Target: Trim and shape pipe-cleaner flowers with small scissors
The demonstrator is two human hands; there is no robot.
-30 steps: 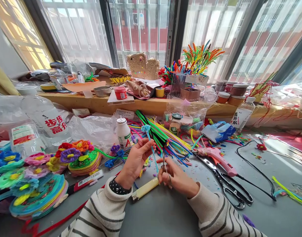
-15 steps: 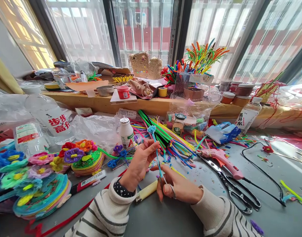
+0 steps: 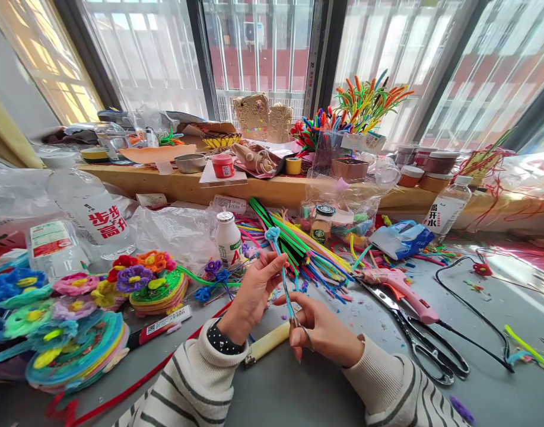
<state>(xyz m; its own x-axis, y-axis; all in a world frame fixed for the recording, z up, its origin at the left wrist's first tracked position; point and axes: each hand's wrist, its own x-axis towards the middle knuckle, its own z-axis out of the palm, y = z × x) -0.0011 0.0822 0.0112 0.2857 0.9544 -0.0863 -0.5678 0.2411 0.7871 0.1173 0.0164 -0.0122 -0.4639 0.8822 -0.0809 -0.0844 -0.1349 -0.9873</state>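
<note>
On the near side of the bundle (image 3: 316,261), the left hand (image 3: 253,292) pinches a blue pipe cleaner (image 3: 272,235); the right hand (image 3: 324,330) grips scissors (image 3: 295,321) against its lower part. The glue gun (image 3: 409,295) lies right of the bundle.

Hands (image 3: 252,292) close together, left higher

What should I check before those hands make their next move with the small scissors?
1. Left hand pinching the blue stem: ok.
2. Right hand holding the small scissors: ok.
3. Small scissors fully shut: cannot tell.
4. Big scissors apart from both hands: ok, lying to the right.
5. Glue gun cool: cannot tell.
6. Table tidy: not ok, scraps lie scattered.
</note>
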